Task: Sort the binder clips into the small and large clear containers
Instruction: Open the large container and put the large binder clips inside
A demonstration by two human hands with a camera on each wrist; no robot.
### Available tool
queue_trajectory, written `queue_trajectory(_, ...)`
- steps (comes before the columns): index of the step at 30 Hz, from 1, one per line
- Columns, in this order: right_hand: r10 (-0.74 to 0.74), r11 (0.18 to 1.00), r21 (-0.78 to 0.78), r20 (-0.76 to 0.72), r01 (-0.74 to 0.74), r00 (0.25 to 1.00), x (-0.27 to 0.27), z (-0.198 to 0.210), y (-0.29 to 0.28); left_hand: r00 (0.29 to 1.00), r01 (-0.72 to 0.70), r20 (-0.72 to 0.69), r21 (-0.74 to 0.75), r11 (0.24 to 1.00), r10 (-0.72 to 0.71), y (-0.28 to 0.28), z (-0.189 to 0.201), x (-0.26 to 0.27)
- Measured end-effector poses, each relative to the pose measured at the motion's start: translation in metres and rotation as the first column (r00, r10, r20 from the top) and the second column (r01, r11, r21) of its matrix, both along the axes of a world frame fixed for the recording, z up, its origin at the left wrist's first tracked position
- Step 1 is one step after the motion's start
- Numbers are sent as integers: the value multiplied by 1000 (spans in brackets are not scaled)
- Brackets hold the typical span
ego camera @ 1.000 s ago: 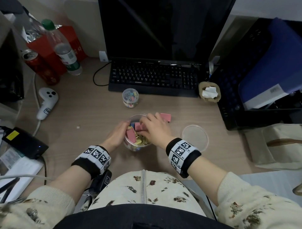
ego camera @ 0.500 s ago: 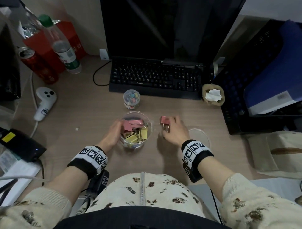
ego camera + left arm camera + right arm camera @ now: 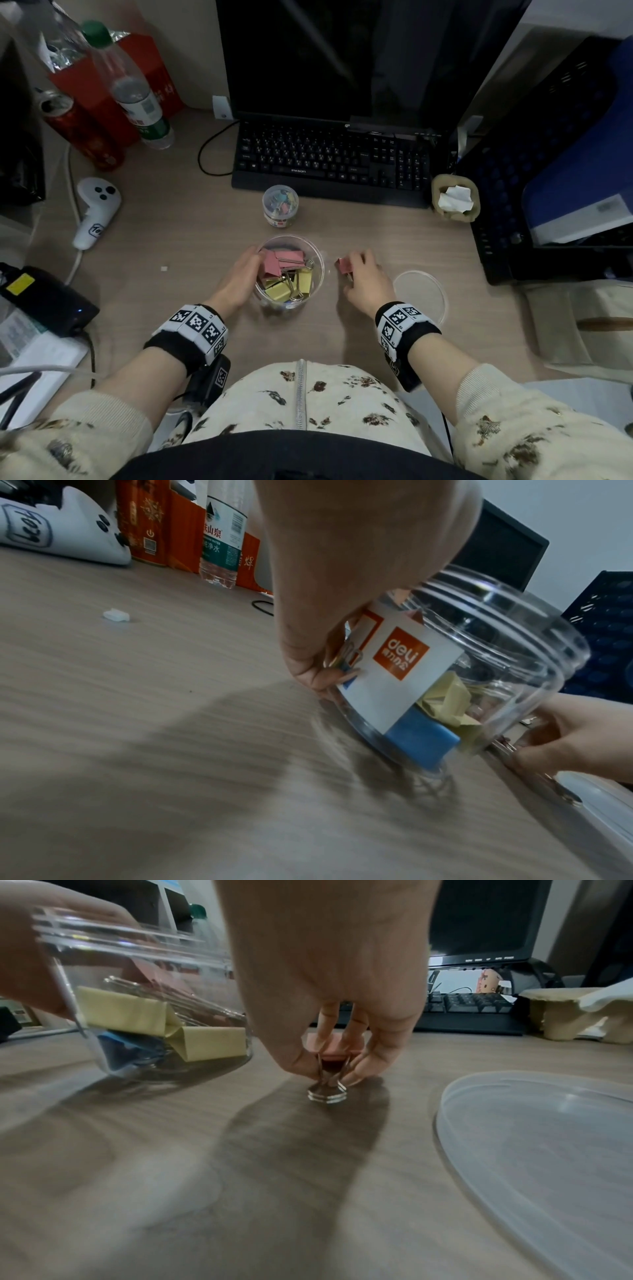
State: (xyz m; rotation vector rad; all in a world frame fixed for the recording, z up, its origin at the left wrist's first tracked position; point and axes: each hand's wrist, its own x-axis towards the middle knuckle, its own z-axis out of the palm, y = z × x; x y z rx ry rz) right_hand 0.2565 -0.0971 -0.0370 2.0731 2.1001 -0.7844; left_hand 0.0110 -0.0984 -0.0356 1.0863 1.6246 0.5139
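The large clear container [image 3: 317, 274] stands mid-desk, holding several big pink, yellow and blue binder clips [image 3: 289, 270]. My left hand [image 3: 239, 277] grips its left wall; in the left wrist view the thumb [image 3: 308, 666] presses beside the white label [image 3: 400, 666]. To the right, my right hand [image 3: 363, 277] pinches the wire handles of a pink binder clip [image 3: 343, 264] lying on the desk; the right wrist view shows thumb and finger squeezing the handles [image 3: 329, 1085] of that clip [image 3: 334, 1049]. The small clear container [image 3: 280, 210], full of small coloured clips, sits behind near the keyboard.
The large container's clear lid [image 3: 419, 296] lies right of my right hand. A keyboard [image 3: 332, 164] and monitor stand behind. A white controller [image 3: 96, 212], red can [image 3: 82, 133] and water bottle [image 3: 133, 92] are at the left; a black crate [image 3: 548, 171] at the right.
My right hand left the large container, moved right to the pink clip on the desk and took its handles. The left hand stayed on the container.
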Motion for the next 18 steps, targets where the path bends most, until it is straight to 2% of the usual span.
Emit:
queue_trajectory(10,-68,971,223,-62,80,996,8,6,-2,999,-3,50,-1,1000,3,-4,8,4)
queue_trajectory(14,-20,954,299,-62,38,998,9,12,-2,999,39,-9,-3,999,-39,-7,7,4)
queue_trajectory(18,-14,959,283,-69,33,998,11,21,-1,987,117,-107,3,993,-116,-8,9,5)
